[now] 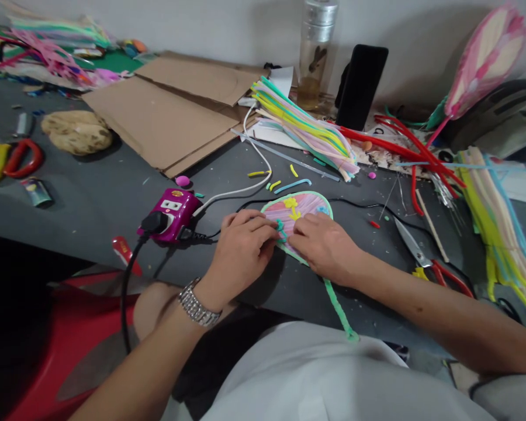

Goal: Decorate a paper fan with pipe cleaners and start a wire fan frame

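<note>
Fan [304,213], pink with a green rim, lies flat at the near edge of the worktop [114,199], with its handle [339,310] hanging over. I see my left hand [241,248] and right hand [326,245] on it, fingers narrowed onto a teal strip [281,229]. Scissors [414,248] lie to the right.
</note>
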Demonstrator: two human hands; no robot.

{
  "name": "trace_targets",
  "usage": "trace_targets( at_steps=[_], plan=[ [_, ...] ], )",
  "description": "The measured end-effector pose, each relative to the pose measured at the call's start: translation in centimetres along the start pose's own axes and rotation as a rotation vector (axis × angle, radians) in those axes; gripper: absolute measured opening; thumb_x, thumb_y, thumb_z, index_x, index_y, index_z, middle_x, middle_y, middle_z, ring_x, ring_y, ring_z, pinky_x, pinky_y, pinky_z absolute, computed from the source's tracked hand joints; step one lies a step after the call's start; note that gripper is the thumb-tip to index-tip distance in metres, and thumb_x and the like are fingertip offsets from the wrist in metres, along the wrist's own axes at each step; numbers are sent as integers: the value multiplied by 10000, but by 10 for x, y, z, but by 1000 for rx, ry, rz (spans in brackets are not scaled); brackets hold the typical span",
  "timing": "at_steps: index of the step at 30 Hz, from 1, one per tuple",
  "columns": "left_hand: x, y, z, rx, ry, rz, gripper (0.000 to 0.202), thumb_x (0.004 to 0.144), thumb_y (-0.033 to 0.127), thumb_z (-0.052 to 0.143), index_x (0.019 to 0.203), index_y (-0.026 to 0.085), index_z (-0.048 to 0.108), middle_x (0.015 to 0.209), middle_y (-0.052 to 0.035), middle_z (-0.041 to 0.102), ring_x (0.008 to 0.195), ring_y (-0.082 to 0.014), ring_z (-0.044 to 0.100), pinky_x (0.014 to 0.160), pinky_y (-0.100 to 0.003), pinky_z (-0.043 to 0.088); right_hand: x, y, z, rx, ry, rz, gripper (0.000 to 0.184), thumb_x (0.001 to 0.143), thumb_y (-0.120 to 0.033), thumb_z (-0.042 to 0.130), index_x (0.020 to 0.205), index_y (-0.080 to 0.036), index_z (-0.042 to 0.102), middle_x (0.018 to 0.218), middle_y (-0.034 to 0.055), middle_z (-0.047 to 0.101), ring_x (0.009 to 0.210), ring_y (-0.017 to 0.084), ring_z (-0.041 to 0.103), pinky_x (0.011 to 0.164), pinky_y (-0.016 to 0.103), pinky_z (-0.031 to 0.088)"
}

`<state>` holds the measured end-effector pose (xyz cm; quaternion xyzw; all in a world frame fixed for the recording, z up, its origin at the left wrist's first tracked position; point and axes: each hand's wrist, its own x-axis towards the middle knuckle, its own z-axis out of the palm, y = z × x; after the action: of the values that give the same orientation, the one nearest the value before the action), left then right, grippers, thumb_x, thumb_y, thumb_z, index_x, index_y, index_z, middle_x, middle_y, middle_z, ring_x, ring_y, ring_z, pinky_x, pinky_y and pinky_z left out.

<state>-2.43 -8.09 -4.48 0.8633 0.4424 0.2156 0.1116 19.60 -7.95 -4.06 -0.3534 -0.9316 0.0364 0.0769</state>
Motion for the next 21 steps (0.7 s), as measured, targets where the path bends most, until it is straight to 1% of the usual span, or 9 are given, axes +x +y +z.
trace_targets(
  at_steps=[3, 5, 7, 9, 13, 15, 18, 21],
  plan=[
    [1, -1, 2, -27, 11, -29, 165, 904, 116, 648, 931, 239, 754, 1079, -38, 816, 1079, -277, 660, 876, -474, 427, -5, -11, -2, -111, 19, -15, 253, 1021, -124, 492, 958, -144, 737, 887, 120, 646, 860, 255, 498, 791, 392, 343],
    [2, -1, 3, -33, 11, -39, 184, 888, 96, 647, 936, 239, 752, 1071, -36, 813, 1056, -274, 658, 853, -463, 427, -7, -17, -3, -178, 46, -19, 237, 1012, -116, 501, 1021, -121, 738, 881, 128, 642, 867, 270, 500, 801, 406, 349],
    [3, 0, 3, -31, 4, -45, 192, 878, 84, 646, 941, 234, 749, 1066, -36, 810, 1035, -275, 654, 832, -457, 430, -9, -21, -2, -212, 69, -29, 234, 1004, -115, 512, 1083, -97, 732, 880, 128, 640, 862, 274, 501, 797, 408, 353],
    [4, 1, 3, -28, -7, -62, 186, 873, 83, 647, 941, 228, 742, 1048, -38, 807, 1015, -277, 651, 814, -452, 433, -10, -23, 0, -207, 71, -21, 225, 1001, -118, 522, 1088, -96, 728, 882, 124, 638, 857, 271, 502, 787, 403, 355],
    [7, 3, 4, -32, -14, -107, 162, 865, 97, 656, 916, 231, 731, 1007, -42, 795, 1000, -278, 646, 804, -442, 440, -12, -27, 2, -166, 37, 40, 194, 992, -120, 542, 1049, -125, 727, 901, 122, 638, 873, 275, 509, 776, 406, 368],
    [7, 4, 5, -36, -6, -121, 161, 876, 99, 646, 914, 231, 729, 1009, -45, 791, 999, -276, 647, 806, -439, 439, -13, -32, 2, -160, 31, 85, 200, 981, -114, 552, 1085, -117, 724, 927, 128, 644, 882, 282, 513, 770, 413, 377],
    [7, 6, 7, -32, 10, -120, 164, 913, 113, 619, 928, 233, 731, 1005, -47, 786, 987, -273, 647, 784, -429, 427, -15, -45, 3, -180, 30, 177, 257, 970, -93, 542, 1165, -94, 708, 957, 146, 654, 871, 283, 506, 760, 420, 391],
    [6, 8, 8, -23, 39, -111, 172, 935, 123, 604, 926, 239, 730, 986, -43, 784, 964, -266, 646, 758, -418, 413, -15, -54, 6, -216, 47, 219, 278, 965, -87, 527, 1177, -87, 708, 945, 155, 655, 851, 282, 495, 743, 418, 399]
  ],
)
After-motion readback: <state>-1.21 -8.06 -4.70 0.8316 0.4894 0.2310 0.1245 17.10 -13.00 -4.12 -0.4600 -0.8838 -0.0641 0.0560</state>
